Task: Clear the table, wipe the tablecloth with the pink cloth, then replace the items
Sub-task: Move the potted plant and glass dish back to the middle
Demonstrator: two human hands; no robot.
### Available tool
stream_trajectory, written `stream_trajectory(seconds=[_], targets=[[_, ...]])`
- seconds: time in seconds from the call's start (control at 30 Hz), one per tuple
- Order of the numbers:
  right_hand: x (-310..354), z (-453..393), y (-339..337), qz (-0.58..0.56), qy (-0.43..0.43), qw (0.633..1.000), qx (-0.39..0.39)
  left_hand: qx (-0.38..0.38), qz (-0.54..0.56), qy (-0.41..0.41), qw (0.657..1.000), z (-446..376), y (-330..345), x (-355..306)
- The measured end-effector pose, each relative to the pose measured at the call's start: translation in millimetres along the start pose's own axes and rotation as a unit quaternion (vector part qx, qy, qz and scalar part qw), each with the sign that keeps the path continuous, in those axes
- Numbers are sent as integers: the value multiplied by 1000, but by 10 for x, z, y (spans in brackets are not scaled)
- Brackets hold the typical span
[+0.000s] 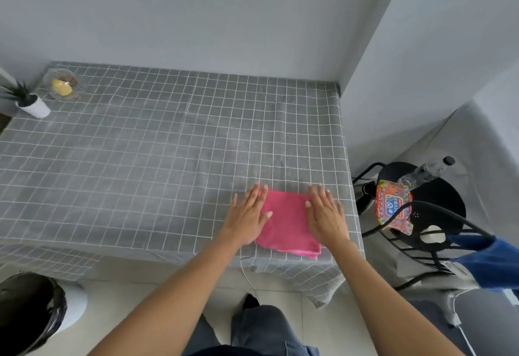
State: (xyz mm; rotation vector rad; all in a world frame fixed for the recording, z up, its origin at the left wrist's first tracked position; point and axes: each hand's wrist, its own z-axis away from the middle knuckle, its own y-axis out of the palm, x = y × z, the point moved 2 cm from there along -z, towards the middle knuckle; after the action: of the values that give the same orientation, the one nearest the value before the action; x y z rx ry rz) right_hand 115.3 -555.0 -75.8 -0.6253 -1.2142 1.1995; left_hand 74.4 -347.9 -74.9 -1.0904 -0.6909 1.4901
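Both hands (247,215) (325,212) press flat on folded pink cloth (286,223).

The only lettering that can be read stands on the colourful wipes packet (393,207), which lies on the black stool (438,195) to the right of the desk. Its blue label shows white letters that look like "viva", turned sideways to the camera; the first letter is partly cut off, so the reading is uncertain. Smaller print along the packet's red and yellow edges is too blurred to make out. A white tag (449,266) on the black chair frame near the right edge bears dark marks too small to read.
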Motion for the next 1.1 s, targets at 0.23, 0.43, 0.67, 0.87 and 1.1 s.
stream_trajectory(seconds=[0.23, 0.43, 0.67, 0.87, 1.1], targets=[[324, -292, -504, 121, 50, 989, 67, 21, -48, -69, 996, -28, -881, 560], [1204, -359, -474, 156, -2, 985, 70, 1, -85, -98, 992, 278, -1409, 1117], [2595, -343, -112, 153, -69, 984, 59, 8, -54, -144, 988, 908, -1545, 2040], [3659, -308, 279, 150, -111, 981, 58, 3, -56, -195, 979, 1446, -1596, 3059], [4520, -366, 695, 171, -157, 969, 88, 23, -37, -264, 964, 1938, -1423, 3998]])
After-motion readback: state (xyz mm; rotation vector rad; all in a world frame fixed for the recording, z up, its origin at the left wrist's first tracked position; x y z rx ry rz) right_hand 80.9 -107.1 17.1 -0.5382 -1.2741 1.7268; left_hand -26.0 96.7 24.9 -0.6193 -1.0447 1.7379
